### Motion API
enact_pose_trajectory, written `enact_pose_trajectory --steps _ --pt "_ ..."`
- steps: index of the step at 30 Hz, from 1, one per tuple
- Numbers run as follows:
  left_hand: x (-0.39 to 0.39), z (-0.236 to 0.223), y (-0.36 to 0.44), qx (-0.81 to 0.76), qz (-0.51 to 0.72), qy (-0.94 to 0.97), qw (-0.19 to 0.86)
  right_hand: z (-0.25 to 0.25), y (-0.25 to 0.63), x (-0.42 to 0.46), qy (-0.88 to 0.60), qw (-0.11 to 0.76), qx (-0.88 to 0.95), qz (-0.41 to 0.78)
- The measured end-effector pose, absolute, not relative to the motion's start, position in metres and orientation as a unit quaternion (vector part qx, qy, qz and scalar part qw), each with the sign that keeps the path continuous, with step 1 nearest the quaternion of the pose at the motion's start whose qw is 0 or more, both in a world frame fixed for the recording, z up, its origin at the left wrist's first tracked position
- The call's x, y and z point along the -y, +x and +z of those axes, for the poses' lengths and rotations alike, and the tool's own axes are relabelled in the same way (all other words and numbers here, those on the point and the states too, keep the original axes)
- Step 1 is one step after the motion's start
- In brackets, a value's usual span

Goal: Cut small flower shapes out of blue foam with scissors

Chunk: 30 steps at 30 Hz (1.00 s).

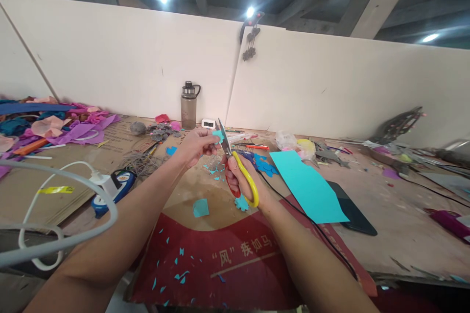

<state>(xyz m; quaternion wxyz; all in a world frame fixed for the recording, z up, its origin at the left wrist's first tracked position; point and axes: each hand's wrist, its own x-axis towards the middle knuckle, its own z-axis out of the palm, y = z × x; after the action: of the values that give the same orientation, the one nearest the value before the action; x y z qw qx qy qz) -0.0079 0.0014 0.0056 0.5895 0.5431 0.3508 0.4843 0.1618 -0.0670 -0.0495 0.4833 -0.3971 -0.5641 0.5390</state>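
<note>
Between thumb and fingers, my left hand pinches a small turquoise paper piece. My right hand grips scissors with one yellow and one red handle loop, blades pointing up. The blades are right beside the paper piece; whether they touch it I cannot tell. Below the hands, a loose turquoise paper piece with a rounded corner lies on the cardboard. A turquoise flower-shaped cutout lies under the scissors. To the right is a large turquoise sheet, partly over a dark flat device.
Blue cutouts lie behind my right hand. A bottle and a small white clock stand by the white partition. Colourful fabric scraps are heaped at left, near a blue power strip and white cable. Paper snippets litter the red cardboard.
</note>
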Motion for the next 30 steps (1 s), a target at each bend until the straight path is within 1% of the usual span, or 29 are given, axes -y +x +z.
enact_pose_trajectory --steps 18,23,30 --pt "-0.001 0.005 -0.006 -0.342 0.475 0.537 0.607 -0.051 0.161 0.068 -0.397 0.491 0.57 0.526" --pt "-0.005 0.0 -0.005 -0.335 0.492 0.53 0.604 -0.052 0.161 0.067 -0.401 0.503 0.567 0.514" --pt "-0.012 -0.006 -0.007 -0.348 0.538 0.511 0.573 -0.056 0.164 0.058 -0.402 0.526 0.563 0.495"
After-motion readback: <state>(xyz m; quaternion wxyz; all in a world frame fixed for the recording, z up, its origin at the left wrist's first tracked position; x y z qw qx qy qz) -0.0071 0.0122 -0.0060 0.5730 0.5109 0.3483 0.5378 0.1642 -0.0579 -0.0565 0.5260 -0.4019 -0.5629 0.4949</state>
